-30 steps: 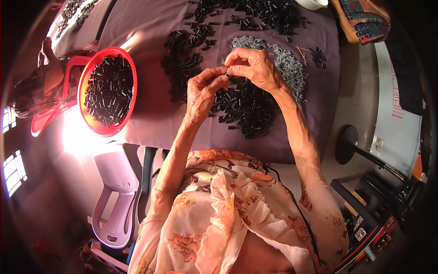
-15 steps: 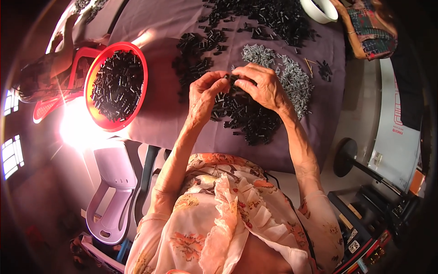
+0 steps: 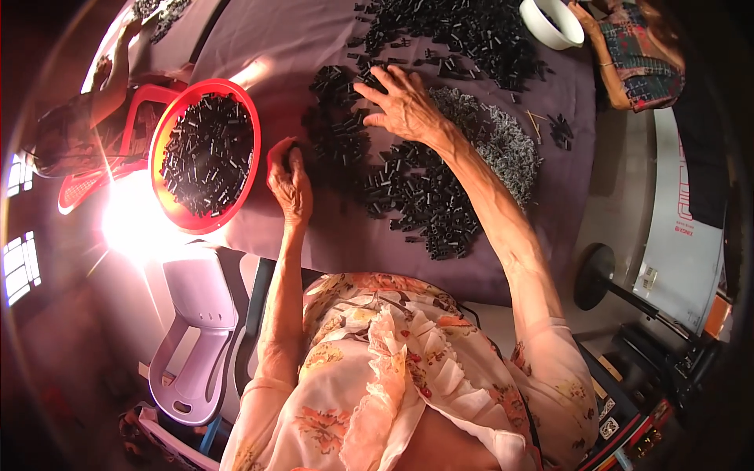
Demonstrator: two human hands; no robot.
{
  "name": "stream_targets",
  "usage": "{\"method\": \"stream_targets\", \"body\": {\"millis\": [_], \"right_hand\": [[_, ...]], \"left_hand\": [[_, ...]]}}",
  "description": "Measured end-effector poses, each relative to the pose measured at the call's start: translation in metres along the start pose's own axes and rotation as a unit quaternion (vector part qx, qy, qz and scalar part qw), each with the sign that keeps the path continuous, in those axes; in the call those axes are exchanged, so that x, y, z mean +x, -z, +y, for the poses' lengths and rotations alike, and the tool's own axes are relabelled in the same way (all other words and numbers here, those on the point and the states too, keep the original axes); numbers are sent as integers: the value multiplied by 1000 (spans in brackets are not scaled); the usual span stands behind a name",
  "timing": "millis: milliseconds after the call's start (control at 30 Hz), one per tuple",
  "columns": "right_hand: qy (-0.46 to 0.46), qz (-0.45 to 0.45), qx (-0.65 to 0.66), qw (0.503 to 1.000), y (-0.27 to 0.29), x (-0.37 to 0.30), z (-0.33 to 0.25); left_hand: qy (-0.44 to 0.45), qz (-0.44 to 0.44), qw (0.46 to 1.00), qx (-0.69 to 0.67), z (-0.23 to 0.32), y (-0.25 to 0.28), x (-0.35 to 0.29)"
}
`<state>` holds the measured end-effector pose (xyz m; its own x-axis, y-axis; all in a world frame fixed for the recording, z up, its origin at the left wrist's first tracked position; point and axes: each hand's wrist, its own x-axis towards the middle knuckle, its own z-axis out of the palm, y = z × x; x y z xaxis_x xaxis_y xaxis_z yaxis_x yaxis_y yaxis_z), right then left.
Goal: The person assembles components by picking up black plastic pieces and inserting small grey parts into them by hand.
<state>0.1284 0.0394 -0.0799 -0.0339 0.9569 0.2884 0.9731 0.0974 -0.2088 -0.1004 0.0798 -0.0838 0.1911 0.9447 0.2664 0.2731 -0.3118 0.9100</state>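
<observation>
My left hand (image 3: 290, 184) is near the right side of a red basin (image 3: 255, 145) heaped with small black plastic parts (image 3: 208, 153). Its fingers are curled together, and a small black part (image 3: 294, 143) shows at the fingertips. With fingers spread, my right hand (image 3: 404, 108) reaches over the edge of a pile of loose black parts (image 3: 338, 145) and holds nothing I can see. Closer to me lies another heap of black parts (image 3: 432, 200). Small grey metal pieces (image 3: 509, 149) are piled to the right of it, partly behind my right forearm.
A purple cloth (image 3: 330, 239) covers the table. Farther off is a large black-part pile (image 3: 471, 39), with a white bowl (image 3: 554, 23) beside a co-worker's arm (image 3: 613, 74). Another person's arm (image 3: 114, 86) is at far left. A lilac chair (image 3: 192, 337) stands at lower left.
My hands have parted from their meeting point over the near heap. The left moved left toward the basin; the right moved away from me and opened its fingers.
</observation>
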Motion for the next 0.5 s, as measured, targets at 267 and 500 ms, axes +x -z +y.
{"method": "stream_targets", "body": {"millis": [267, 500], "right_hand": [[21, -69, 38, 997, 35, -39, -5], [-26, 5, 27, 999, 35, -30, 15]], "left_hand": [[31, -4, 999, 33, 4, 1, 1], [21, -7, 1000, 16, -1, -1, 0]]}}
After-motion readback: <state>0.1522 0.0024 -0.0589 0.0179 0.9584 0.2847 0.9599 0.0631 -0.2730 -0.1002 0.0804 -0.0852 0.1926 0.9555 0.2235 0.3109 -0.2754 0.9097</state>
